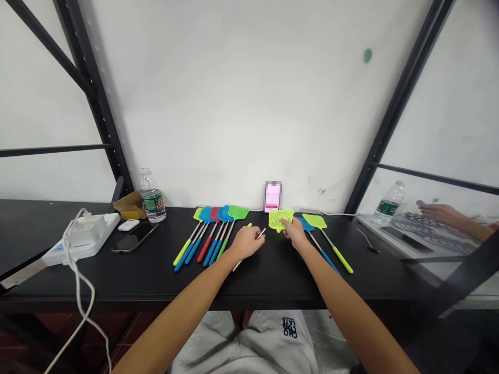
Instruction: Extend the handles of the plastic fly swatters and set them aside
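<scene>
My left hand (248,242) is closed around a thin silver metal rod (237,267), which sticks out on both sides of the fingers. A small yellow-green tip (250,225) shows just above that hand; whether it joins the rod I cannot tell. In my right hand (295,234) is a yellow-green fly swatter head (277,218), pinched at its right edge. Left of my hands, several fly swatters (214,244) lie side by side, with yellow, blue, red and green handles. Right of my right hand lie a blue fly swatter (329,261) and a yellow-green fly swatter (343,258).
A phone (272,197) with a lit screen leans on the wall. At left stand a water bottle (152,197), a cardboard box (130,205), a dark phone (134,238), a white case (128,225) and a power strip (78,249) with cables. A short cable (368,241) lies at right.
</scene>
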### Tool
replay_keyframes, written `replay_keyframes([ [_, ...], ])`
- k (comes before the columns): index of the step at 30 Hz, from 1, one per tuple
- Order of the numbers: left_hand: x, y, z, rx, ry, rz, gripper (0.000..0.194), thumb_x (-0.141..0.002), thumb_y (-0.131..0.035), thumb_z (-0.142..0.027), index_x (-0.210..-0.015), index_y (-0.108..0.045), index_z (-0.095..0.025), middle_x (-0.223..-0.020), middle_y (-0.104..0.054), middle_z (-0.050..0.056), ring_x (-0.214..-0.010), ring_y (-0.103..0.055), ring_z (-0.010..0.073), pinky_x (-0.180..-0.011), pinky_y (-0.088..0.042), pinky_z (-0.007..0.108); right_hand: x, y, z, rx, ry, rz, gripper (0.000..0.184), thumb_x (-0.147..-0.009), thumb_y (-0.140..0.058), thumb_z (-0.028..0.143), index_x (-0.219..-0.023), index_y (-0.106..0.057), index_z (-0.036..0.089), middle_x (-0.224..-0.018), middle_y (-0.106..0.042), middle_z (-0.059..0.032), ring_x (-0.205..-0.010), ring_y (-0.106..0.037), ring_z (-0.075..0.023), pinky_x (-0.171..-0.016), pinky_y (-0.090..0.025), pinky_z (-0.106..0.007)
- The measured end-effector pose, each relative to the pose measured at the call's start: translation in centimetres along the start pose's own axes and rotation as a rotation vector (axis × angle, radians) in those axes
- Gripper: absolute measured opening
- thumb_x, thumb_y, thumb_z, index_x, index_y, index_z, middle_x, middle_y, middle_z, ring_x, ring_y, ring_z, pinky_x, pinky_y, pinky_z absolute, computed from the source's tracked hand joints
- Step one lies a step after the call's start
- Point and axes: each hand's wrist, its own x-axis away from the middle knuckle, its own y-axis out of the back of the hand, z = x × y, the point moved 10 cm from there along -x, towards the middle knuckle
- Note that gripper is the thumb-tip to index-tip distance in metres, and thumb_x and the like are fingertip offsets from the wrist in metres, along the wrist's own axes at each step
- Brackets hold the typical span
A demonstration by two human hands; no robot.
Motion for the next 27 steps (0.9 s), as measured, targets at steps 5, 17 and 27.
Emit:
replay_keyframes([
  [5, 0.0, 0.9, -0.4, 0.002, -0.031, -0.060, 0.025, -0.084, -0.053, -0.033, -0.064, -0.058, -0.019, -0.059, -0.058, 0.001, -0.059, -0.050, 0.0143, -0.057, -0.025, 0.027, -0.2, 0.9, 0.6, 0.006, 0.077, -0.069, 0.023, -0.066, -0.067, 0.016, -0.089, -0.064, 0.014, -0.087, -0.069, -0.0072, -0.049, -0.053, -0.0116, -0.034, -0.035, -0.022],
  [17, 0.1, 2.5, -0.7, 0.009, -0.028, -0.153, 0.034, -0.085, -0.050, -0.035, -0.055, -0.052, -0.019, -0.053, -0.050, 0.000, -0.052, -0.040, 0.0125, -0.056, -0.017, 0.029, -0.1, 1.1, 0.7, -0.045, 0.070, -0.086, 0.021, -0.070, -0.064, 0.025, -0.089, -0.064, 0.016, -0.080, -0.068, -0.0054, -0.058, -0.058, -0.0151, -0.040, -0.038, -0.022],
  [27, 0.1, 3.2, -0.3, -0.023, 0.007, -0.198, 0.042, -0.089, -0.045, -0.040, -0.053, -0.049, -0.019, -0.052, -0.050, 0.002, -0.053, -0.041, 0.0129, -0.056, -0.018, 0.029, -0.9, 2.9, 0.5, -0.023, 0.158, -0.213, 0.026, -0.077, -0.059, 0.042, -0.066, -0.050, 0.020, -0.055, -0.051, 0.0017, -0.051, -0.045, -0.0127, -0.041, -0.030, -0.023],
])
